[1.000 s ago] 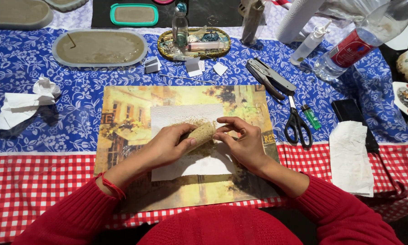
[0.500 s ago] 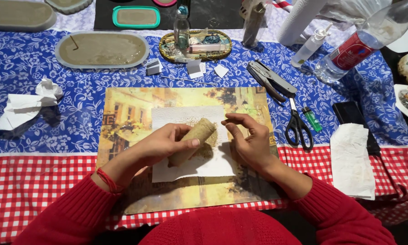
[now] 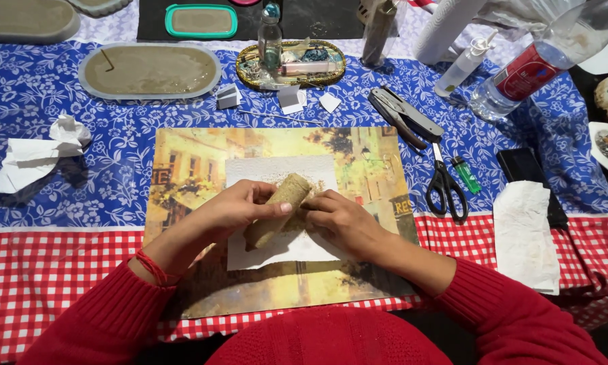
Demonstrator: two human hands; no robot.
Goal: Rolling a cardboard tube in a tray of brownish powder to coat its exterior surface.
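Observation:
A tan, rough cylinder-shaped roll (image 3: 284, 203) lies tilted over a white paper sheet (image 3: 277, 253) on a picture placemat (image 3: 182, 176). My left hand (image 3: 233, 209) wraps around the roll's lower part, thumb on top. My right hand (image 3: 338, 220) pinches the roll's upper right end with its fingertips. Loose tan crumbs lie on the paper around the roll. Both arms wear red sleeves; a red string circles my left wrist.
Black-handled scissors (image 3: 446, 186), a green lighter (image 3: 465, 174) and grey pliers (image 3: 405, 118) lie right of the mat. A folded paper towel (image 3: 524, 233), crumpled tissue (image 3: 40, 152), oval tray (image 3: 148, 71), gold dish (image 3: 290, 64) and plastic bottle (image 3: 534, 64) surround it.
The roll has turned from lying across to tilted, its upper end now pointing up-right. My right hand shifted back onto that end after briefly lifting off.

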